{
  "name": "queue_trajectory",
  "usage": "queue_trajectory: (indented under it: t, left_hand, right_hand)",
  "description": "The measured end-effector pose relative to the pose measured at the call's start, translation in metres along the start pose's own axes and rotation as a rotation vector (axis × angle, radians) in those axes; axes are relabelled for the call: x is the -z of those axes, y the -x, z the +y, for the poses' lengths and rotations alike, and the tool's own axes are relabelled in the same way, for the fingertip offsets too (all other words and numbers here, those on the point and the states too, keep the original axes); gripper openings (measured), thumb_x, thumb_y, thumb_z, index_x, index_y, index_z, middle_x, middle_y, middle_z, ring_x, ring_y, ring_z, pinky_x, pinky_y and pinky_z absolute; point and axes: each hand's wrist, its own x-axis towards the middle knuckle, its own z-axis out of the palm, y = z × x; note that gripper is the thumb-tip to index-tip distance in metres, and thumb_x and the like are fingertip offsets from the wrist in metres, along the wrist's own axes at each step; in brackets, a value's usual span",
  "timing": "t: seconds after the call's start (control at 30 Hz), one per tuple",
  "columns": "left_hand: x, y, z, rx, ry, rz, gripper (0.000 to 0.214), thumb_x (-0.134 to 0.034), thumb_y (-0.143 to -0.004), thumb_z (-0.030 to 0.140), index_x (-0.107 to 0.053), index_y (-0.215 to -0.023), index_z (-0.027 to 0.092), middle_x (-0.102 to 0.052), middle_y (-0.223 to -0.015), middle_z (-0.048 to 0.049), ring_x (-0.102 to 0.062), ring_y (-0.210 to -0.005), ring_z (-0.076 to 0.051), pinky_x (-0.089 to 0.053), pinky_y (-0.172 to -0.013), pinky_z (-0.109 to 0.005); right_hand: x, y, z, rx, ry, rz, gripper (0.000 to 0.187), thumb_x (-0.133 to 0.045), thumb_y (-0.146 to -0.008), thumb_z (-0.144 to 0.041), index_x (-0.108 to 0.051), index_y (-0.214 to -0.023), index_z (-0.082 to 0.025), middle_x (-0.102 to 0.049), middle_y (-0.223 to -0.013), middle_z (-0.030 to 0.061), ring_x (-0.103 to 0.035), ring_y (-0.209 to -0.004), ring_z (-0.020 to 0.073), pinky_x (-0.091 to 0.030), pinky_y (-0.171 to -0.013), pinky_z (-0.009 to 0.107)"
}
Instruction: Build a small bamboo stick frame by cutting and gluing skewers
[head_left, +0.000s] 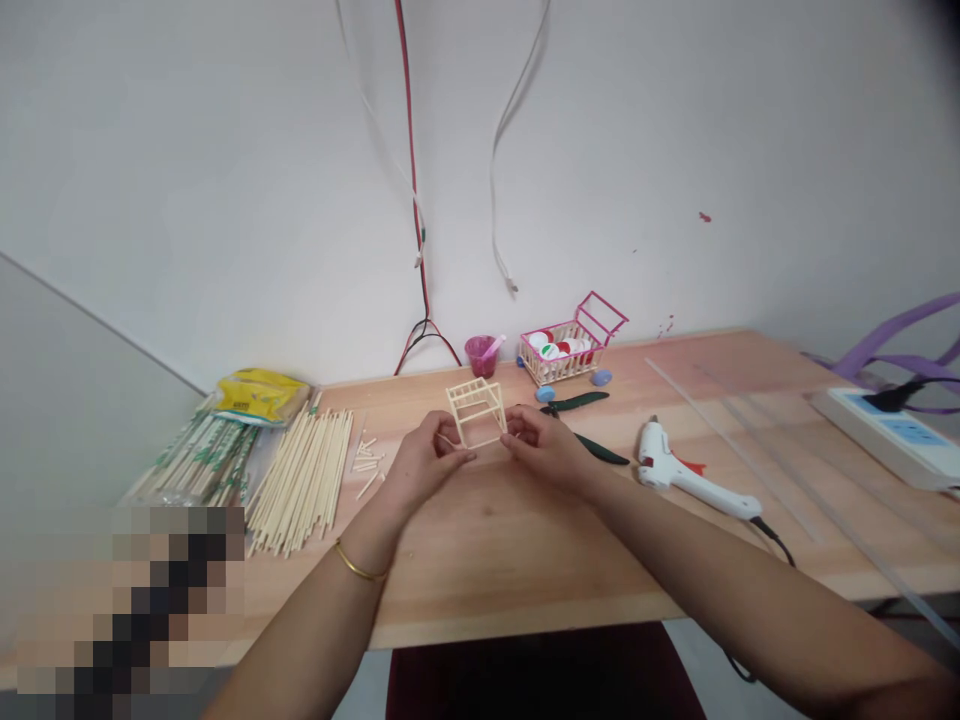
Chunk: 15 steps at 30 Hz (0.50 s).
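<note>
Between my two hands is a small box-shaped frame (480, 408) made of thin pale wooden sticks, tilted a little above the table. My left hand (427, 458) pinches its lower left side with thumb and fingers. On the opposite side, my right hand (546, 445) grips the lower right corner. Several short bars run across the top of the frame, while its front is an open rectangle. Just behind my right hand lie green-handled pliers (581, 402), partly hidden by that hand.
Left on the wooden table (480, 560) are loose sticks (304, 480), short cut pieces (366, 462), and packaged sticks under a yellow packet (262, 395). Behind stand a pink cup (481, 355) and a stick cart (562, 352). Right are a glue gun (686, 475), clear glue rods (731, 450) and a power strip (892, 430).
</note>
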Motion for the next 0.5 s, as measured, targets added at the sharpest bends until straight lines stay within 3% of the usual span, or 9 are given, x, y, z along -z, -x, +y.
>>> queue_trajectory:
  t: [0.13, 0.27, 0.4, 0.5]
  left_hand:
    - [0.0007, -0.0002, 0.0008, -0.039, -0.077, 0.019, 0.028, -0.072, -0.069, 0.028, -0.057, -0.091, 0.020, -0.054, -0.071, 0.0043, -0.048, -0.055, -0.008, -0.035, -0.052, -0.020]
    - [0.0017, -0.0022, -0.0033, -0.104, -0.107, 0.056, 0.028, -0.067, -0.074, 0.027, -0.057, -0.099, 0.020, -0.051, -0.070, 0.0044, -0.047, -0.058, -0.010, -0.037, -0.056, -0.021]
    - [0.0050, -0.0029, -0.0060, -0.179, -0.273, -0.031, 0.012, -0.060, -0.078, 0.021, -0.064, -0.089, 0.019, -0.055, -0.070, 0.0007, -0.049, -0.063, -0.013, -0.036, -0.059, -0.024]
    - [0.0068, -0.0028, -0.0056, -0.190, -0.351, -0.071, 0.010, -0.058, -0.080, 0.024, -0.064, -0.086, 0.018, -0.057, -0.070, -0.0002, -0.049, -0.065, -0.014, -0.037, -0.061, -0.025]
  right_hand:
    - [0.0005, 0.0033, 0.0006, 0.059, 0.335, -0.031, 0.008, -0.058, -0.079, -0.024, -0.053, -0.080, -0.019, -0.058, -0.070, -0.0013, -0.051, -0.060, 0.0116, -0.040, -0.055, 0.024]
    - [0.0015, 0.0069, -0.0037, 0.111, 0.509, -0.066, 0.007, -0.059, -0.078, -0.020, -0.057, -0.084, -0.017, -0.060, -0.074, 0.0004, -0.051, -0.062, 0.0120, -0.038, -0.058, 0.025]
    - [0.0033, 0.0068, -0.0013, 0.084, 0.433, -0.035, 0.034, -0.064, -0.077, -0.029, -0.055, -0.107, -0.016, -0.061, -0.081, 0.0015, -0.053, -0.061, 0.0117, -0.041, -0.058, 0.025]
    - [0.0042, 0.0052, 0.0002, 0.107, 0.289, 0.003, 0.036, -0.061, -0.080, -0.028, -0.052, -0.113, -0.017, -0.060, -0.080, 0.0010, -0.055, -0.062, 0.0118, -0.044, -0.058, 0.025]
